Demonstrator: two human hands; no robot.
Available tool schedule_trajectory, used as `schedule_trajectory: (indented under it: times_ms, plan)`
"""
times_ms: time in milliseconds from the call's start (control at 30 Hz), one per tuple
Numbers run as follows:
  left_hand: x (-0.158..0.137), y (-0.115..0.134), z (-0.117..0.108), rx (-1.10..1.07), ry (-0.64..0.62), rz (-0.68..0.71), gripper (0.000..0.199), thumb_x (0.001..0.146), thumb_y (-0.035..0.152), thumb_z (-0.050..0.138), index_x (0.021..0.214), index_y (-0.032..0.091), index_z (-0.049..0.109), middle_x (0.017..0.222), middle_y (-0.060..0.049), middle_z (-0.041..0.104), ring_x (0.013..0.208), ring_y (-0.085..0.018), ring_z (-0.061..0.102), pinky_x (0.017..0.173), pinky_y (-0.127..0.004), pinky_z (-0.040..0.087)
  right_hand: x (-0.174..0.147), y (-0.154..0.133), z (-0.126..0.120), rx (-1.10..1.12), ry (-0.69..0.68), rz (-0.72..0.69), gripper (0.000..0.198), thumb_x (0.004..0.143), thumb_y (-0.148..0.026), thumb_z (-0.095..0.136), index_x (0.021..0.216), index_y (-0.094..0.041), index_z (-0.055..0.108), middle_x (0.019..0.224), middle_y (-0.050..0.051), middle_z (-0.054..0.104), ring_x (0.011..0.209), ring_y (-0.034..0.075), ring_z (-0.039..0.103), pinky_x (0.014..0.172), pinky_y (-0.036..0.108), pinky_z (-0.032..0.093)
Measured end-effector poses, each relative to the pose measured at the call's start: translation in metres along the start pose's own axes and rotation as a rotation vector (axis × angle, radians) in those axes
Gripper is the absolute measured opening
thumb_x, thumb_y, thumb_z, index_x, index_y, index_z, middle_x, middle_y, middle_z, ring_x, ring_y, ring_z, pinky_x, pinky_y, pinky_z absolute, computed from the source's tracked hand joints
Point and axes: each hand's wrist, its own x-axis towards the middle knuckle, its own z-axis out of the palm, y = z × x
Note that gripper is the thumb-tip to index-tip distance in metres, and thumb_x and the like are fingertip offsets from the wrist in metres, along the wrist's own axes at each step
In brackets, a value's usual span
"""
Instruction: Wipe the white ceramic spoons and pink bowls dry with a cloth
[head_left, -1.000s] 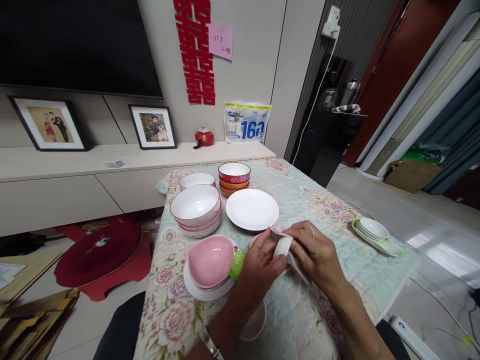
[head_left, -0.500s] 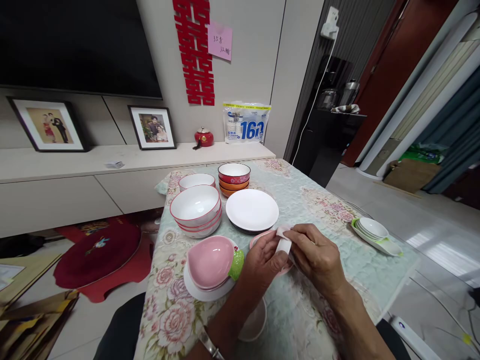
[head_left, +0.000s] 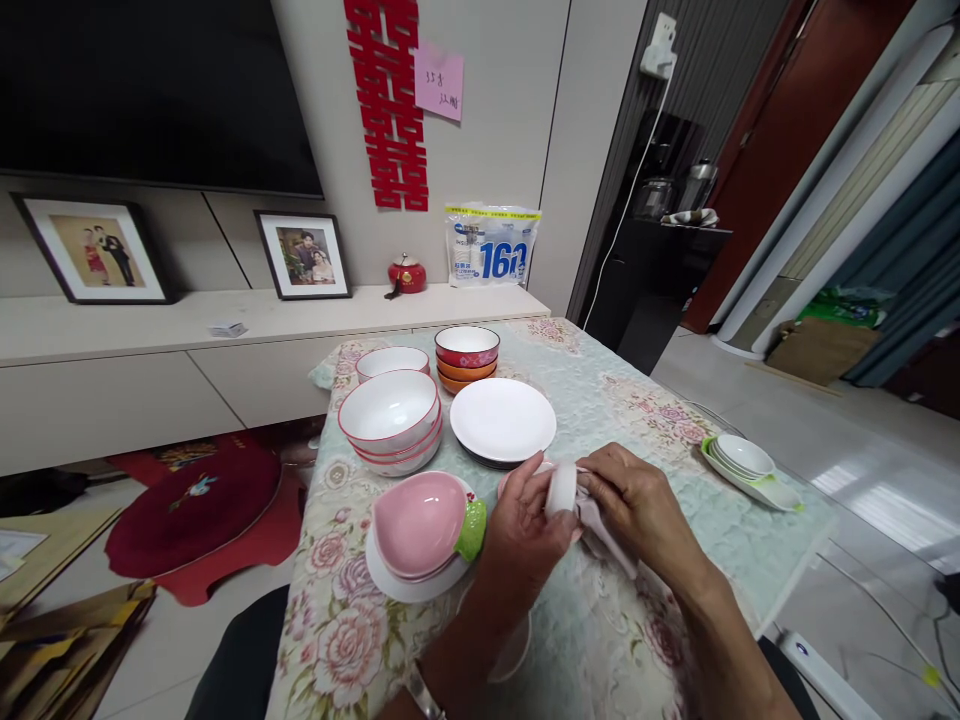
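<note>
My left hand (head_left: pixel 521 535) is closed around a small white dish (head_left: pixel 561 488), which is tipped up on edge. A pale pink cloth (head_left: pixel 609 545) is bunched in my right hand (head_left: pixel 637 505), pressed at the dish's right side with a loose end hanging down. Behind my fingers, a pink dish (head_left: pixel 506 482) is mostly hidden. Left of my left hand, stacked pink peach-shaped bowls with a green leaf (head_left: pixel 420 520) rest on a white plate (head_left: pixel 409 590). Under my left forearm a light bowl (head_left: pixel 516 650) is partly covered.
Beyond my hands are white plates (head_left: pixel 502 420), red-rimmed white bowls (head_left: pixel 390 412) and a stack of red and orange bowls (head_left: pixel 466 360). Small leaf-edged dishes (head_left: pixel 742 458) stand near the right edge of the floral-covered table (head_left: pixel 352 640). A red stool (head_left: pixel 217 530) is at the left.
The white dish has been turned in my left hand, showing more of its rounded side. The cloth in my right hand now hangs lower, and the hands are slightly further apart.
</note>
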Motion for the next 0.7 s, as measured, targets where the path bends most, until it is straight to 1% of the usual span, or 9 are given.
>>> schedule_trajectory:
  times_ms: [67,100,200,267,333,400,467,567,700]
  plan:
    - [0.0,0.009,0.002,-0.081,0.034,-0.052,0.059,0.073,0.023,0.078,0.127,0.017,0.057,0.117,-0.013,0.074,0.109,-0.031,0.071,0.097,-0.045,0.055,0.0,0.007,-0.003,-0.037,0.074,0.011,0.02,0.099,-0.022,0.056,0.103,-0.022,0.076,0.086,0.005,0.067,0.081,0.02,0.065,0.073,0.034,0.051]
    - [0.001,0.014,0.003,-0.134,0.023,-0.091,0.053,0.079,0.028,0.075,0.128,0.017,0.058,0.117,-0.013,0.074,0.11,-0.032,0.07,0.098,-0.046,0.054,0.0,0.01,-0.004,-0.059,0.13,0.001,0.02,0.099,-0.023,0.056,0.103,-0.021,0.076,0.089,0.006,0.068,0.084,0.021,0.064,0.074,0.035,0.051]
    - [0.001,0.022,0.004,-0.286,0.008,-0.173,0.038,0.083,0.037,0.072,0.114,0.015,0.064,0.109,-0.012,0.076,0.104,-0.033,0.072,0.093,-0.048,0.056,0.001,0.017,-0.006,-0.202,0.312,-0.044,0.02,0.097,-0.026,0.058,0.097,-0.02,0.077,0.095,0.01,0.067,0.091,0.026,0.061,0.077,0.04,0.05]
    - [0.003,0.022,0.003,-0.323,0.003,-0.225,0.035,0.084,0.041,0.071,0.106,0.016,0.067,0.103,-0.011,0.077,0.1,-0.033,0.073,0.089,-0.047,0.057,0.002,0.015,-0.006,-0.251,0.377,-0.055,0.019,0.097,-0.025,0.059,0.096,-0.019,0.077,0.094,0.01,0.067,0.089,0.025,0.061,0.074,0.038,0.05]
    - [0.003,0.019,0.003,-0.307,-0.005,-0.221,0.033,0.085,0.044,0.069,0.104,0.017,0.07,0.101,-0.01,0.077,0.099,-0.032,0.072,0.086,-0.045,0.058,0.001,0.007,-0.004,-0.192,0.392,-0.075,0.016,0.096,-0.021,0.059,0.1,-0.019,0.075,0.089,0.007,0.067,0.083,0.021,0.063,0.072,0.034,0.05]
    - [0.003,0.017,0.003,-0.274,-0.034,-0.166,0.03,0.088,0.043,0.067,0.106,0.019,0.072,0.107,-0.01,0.077,0.106,-0.031,0.069,0.087,-0.041,0.057,0.0,-0.005,0.002,-0.14,0.393,-0.11,0.013,0.096,-0.017,0.06,0.101,-0.019,0.072,0.086,0.005,0.069,0.08,0.017,0.066,0.073,0.03,0.05]
    - [0.002,0.015,0.004,-0.237,-0.102,-0.113,0.029,0.089,0.039,0.067,0.112,0.022,0.073,0.119,-0.01,0.075,0.116,-0.03,0.065,0.095,-0.041,0.054,0.0,-0.015,0.01,-0.156,0.398,-0.129,0.009,0.095,-0.017,0.061,0.098,-0.018,0.07,0.084,0.003,0.07,0.078,0.016,0.067,0.072,0.029,0.05]
    - [-0.001,0.012,0.005,-0.165,-0.218,-0.077,0.036,0.089,0.036,0.07,0.122,0.022,0.071,0.129,-0.011,0.071,0.125,-0.032,0.061,0.106,-0.044,0.048,0.0,-0.023,0.024,-0.192,0.394,-0.107,0.008,0.095,-0.018,0.06,0.092,-0.018,0.068,0.08,0.003,0.071,0.072,0.017,0.068,0.067,0.028,0.05]
    - [-0.001,0.006,0.002,-0.157,-0.252,-0.029,0.045,0.087,0.031,0.074,0.13,0.02,0.067,0.135,-0.013,0.069,0.131,-0.032,0.058,0.112,-0.046,0.042,-0.002,-0.027,0.034,-0.055,0.339,-0.043,0.011,0.094,-0.017,0.058,0.096,-0.019,0.069,0.086,0.003,0.075,0.077,0.017,0.071,0.071,0.028,0.052]
